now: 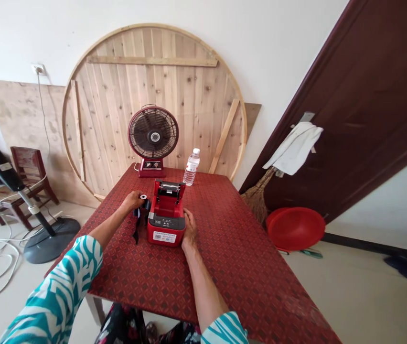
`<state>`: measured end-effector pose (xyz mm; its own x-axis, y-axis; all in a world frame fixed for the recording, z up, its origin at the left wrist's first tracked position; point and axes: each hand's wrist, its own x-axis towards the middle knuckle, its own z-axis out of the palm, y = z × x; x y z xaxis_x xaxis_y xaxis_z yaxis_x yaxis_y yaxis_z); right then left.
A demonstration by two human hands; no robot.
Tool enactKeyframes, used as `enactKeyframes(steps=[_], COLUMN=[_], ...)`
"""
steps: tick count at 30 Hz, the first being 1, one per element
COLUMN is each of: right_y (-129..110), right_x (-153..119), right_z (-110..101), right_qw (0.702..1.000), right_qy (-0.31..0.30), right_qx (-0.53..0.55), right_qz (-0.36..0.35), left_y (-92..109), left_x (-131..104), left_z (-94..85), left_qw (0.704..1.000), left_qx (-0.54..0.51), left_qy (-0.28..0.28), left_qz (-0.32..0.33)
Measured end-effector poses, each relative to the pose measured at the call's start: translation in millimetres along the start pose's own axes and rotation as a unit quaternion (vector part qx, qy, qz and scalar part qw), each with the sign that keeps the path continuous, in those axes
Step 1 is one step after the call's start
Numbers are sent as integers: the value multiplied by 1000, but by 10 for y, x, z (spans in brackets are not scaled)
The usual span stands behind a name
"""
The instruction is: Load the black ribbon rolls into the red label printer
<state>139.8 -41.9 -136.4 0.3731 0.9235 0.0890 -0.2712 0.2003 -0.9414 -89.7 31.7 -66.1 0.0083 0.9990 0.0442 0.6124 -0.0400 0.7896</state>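
Note:
A red and black receipt printer [166, 222] stands on the table with its lid [169, 188] raised, showing a red inner bay. My right hand [189, 230] is pressed along the printer's right side, fingers curved round it. To the left of the printer, my left hand [133, 200] has its fingers closed at a small roll [143, 196] with a white ring-shaped end and a dark centre. Below that hand, a crumpled black strap or strip [137, 229] lies beside the printer. Part of the roll is hidden by my fingers.
The table [232, 258] has a red patterned cover. At its far end stand a red desk fan [154, 136] and a water bottle [191, 167]. A round wooden panel [189, 95] leans on the wall. A floor fan's base [51, 239] and a red basin [296, 229] flank the table.

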Motion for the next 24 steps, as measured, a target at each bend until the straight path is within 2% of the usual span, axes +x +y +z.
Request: enactKeyframes(steps=[4,8,10,13,17,21,24], right_y=[39,90,103,103,82,77,101], right_x=[13,42,55,61,36,22,44], right_z=[-10,-8,-2,11,33,44,42], right_qw=[1000,1000,1000,999,1000,999,999], right_qy=[-1,0,0,1,-2,-1,0], right_qx=[-11,-9,-2,2,13,26,16], right_qz=[-15,-25,-29,-33,-28,-27,-32], left_y=[34,74,117,250,541,794,879], left_x=[-44,-181,-269,-407,-555,-570,-474], left_z=[-88,-344,-478,-558,-382,-104,46], left_qw=[1000,982,962,948,949,955,948], left_qx=[-20,-169,-254,-294,-235,-59,62], left_qy=[5,23,7,-35,-82,-97,-105], left_qz=[12,83,102,117,193,275,294])
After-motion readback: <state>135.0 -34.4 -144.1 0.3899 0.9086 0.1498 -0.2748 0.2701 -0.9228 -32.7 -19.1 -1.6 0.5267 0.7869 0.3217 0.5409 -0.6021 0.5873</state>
